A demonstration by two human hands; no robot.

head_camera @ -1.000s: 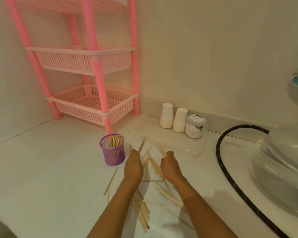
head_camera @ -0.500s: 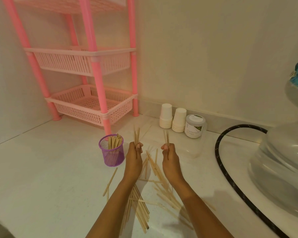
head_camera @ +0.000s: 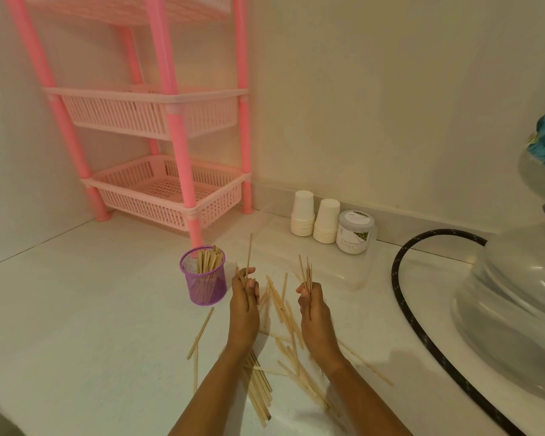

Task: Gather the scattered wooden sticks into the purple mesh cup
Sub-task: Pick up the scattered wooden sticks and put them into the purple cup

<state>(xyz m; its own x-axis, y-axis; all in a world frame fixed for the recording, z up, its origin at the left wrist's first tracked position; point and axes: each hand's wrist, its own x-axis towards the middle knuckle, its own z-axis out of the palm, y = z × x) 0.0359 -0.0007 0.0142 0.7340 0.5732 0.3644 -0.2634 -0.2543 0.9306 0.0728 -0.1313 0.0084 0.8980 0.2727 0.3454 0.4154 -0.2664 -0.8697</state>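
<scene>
The purple mesh cup (head_camera: 204, 281) stands upright on the white counter with several wooden sticks inside. Just right of it, my left hand (head_camera: 244, 305) is closed around a few sticks (head_camera: 249, 256) that point upward. My right hand (head_camera: 316, 311) grips another small bunch of sticks (head_camera: 307, 274), also upright. Many loose wooden sticks (head_camera: 285, 313) lie scattered on the counter between and below my hands, with more under my forearms (head_camera: 260, 388) and two (head_camera: 200, 333) lying left of my left wrist.
A pink three-tier basket rack (head_camera: 167, 190) stands behind the cup. Two stacks of white paper cups (head_camera: 315, 220) and a labelled jar (head_camera: 354, 232) sit by the wall. A black hose (head_camera: 422, 338) and a large clear water bottle (head_camera: 516, 309) occupy the right side.
Both hands went from pressing down on the stick pile to lifting small bunches upright. My left hand has since shifted slightly toward the cup.
</scene>
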